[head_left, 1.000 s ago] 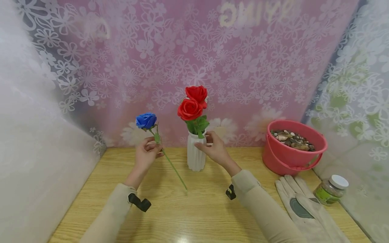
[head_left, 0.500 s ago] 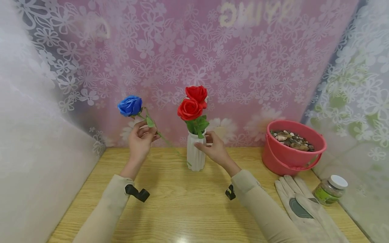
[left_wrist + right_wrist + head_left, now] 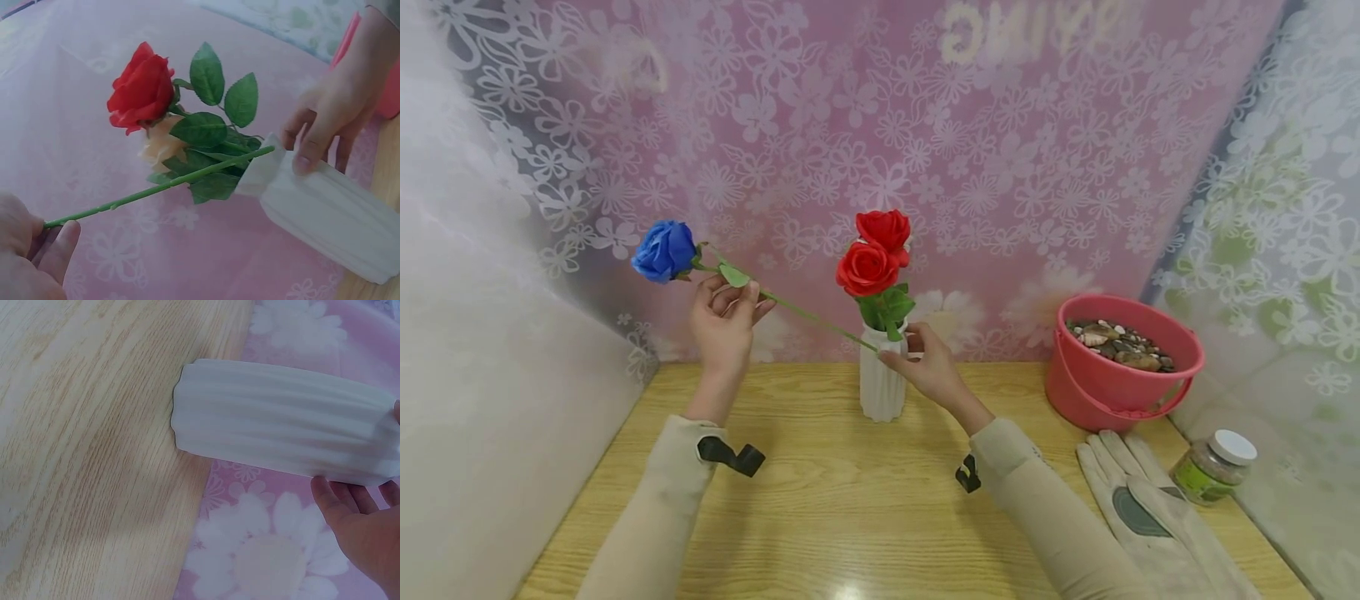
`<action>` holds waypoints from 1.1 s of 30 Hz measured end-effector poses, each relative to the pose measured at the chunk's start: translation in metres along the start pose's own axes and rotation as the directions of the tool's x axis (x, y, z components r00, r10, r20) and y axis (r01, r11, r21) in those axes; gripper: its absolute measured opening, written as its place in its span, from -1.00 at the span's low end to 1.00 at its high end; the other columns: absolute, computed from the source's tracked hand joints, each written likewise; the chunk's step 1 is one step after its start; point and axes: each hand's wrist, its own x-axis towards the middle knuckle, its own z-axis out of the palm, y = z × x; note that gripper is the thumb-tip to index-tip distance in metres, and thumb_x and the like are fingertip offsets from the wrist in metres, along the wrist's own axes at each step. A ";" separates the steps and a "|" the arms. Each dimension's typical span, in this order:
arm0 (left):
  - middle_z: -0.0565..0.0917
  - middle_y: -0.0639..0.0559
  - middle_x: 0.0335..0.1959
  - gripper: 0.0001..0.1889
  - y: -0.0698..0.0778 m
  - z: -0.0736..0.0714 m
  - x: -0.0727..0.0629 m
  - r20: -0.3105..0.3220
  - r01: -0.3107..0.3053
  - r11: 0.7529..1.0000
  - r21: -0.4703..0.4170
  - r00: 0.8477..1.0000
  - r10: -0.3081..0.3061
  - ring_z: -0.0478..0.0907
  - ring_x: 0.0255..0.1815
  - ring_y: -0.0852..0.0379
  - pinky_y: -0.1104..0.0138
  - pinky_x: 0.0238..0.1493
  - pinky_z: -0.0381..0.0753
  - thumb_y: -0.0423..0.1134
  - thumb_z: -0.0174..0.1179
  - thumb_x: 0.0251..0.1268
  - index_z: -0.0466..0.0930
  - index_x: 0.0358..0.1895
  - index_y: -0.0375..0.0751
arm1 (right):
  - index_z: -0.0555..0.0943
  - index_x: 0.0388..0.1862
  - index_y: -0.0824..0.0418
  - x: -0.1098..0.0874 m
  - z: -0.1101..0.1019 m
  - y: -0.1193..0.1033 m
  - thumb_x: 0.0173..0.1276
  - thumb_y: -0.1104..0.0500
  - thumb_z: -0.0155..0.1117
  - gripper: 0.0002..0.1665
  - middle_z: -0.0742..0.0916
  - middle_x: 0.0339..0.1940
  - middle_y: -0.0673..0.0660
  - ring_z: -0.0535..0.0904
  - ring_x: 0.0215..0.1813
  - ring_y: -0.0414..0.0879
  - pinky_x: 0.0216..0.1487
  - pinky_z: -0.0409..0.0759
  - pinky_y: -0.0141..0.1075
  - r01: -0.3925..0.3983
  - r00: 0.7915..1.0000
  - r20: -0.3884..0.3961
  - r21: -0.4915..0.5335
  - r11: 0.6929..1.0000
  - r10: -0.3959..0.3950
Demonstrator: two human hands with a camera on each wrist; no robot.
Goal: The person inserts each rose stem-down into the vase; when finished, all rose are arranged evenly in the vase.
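My left hand [image 3: 724, 325] pinches a blue artificial rose [image 3: 664, 250] by its green stem [image 3: 169, 183], just below the leaf. The bloom points up and left, and the stem slants down to the right. Its cut end is in front of the mouth of a white ribbed vase [image 3: 882, 392]; I cannot tell whether they touch. Upright on the table, the vase holds red roses [image 3: 867, 268] with green leaves, and a peach flower [image 3: 164, 144] shows among them in the left wrist view. My right hand [image 3: 931, 371] grips the vase near its rim, thumb in front.
On the right stands a pink bucket [image 3: 1101, 396] of pebbles and shells. Pale work gloves [image 3: 1138, 508] lie in front of it, beside a jar [image 3: 1213, 471] with a white lid. A flowered pink sheet [image 3: 805, 150] hangs behind the wooden table [image 3: 827, 517].
My left hand has moved up and left, tipping the blue rose so its bloom went left and its stem end rose from near the table to the vase's mouth. My right hand stays on the vase.
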 end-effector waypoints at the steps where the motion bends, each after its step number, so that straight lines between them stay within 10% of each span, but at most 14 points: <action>1: 0.67 -0.09 -0.26 -0.74 0.002 0.000 0.001 -0.012 -0.011 1.000 -0.007 1.000 0.011 0.77 -0.21 0.04 0.18 -0.06 0.86 -0.49 0.29 0.44 0.58 0.10 -0.21 | 0.43 0.41 0.00 0.000 0.000 0.000 0.38 -0.19 0.50 -0.26 0.72 0.18 0.15 0.70 0.17 0.08 0.12 0.80 -0.01 0.000 1.000 -0.001 0.002 1.000 0.000; 15: 0.71 -0.09 -0.26 -0.73 0.003 0.012 0.007 -0.152 -0.095 0.995 -0.017 0.984 0.092 0.74 -0.27 0.07 0.23 -0.16 0.87 -0.51 0.34 0.38 0.59 0.08 -0.37 | 0.44 0.39 0.01 0.001 0.001 0.001 0.38 -0.17 0.52 -0.27 0.72 0.18 0.14 0.69 0.19 0.07 0.19 0.78 0.04 0.007 1.000 -0.006 0.017 1.000 -0.007; 33: 0.79 0.07 -0.28 -0.64 -0.016 0.037 0.000 0.014 -0.081 0.996 0.038 0.997 0.081 0.80 -0.32 0.18 0.27 -0.14 0.86 -0.59 0.35 0.32 0.57 0.14 -0.42 | 0.45 0.37 0.04 0.000 0.002 -0.001 0.38 -0.12 0.53 -0.29 0.73 0.15 0.16 0.70 0.16 0.07 0.19 0.78 0.00 0.018 1.000 -0.019 0.020 1.000 -0.017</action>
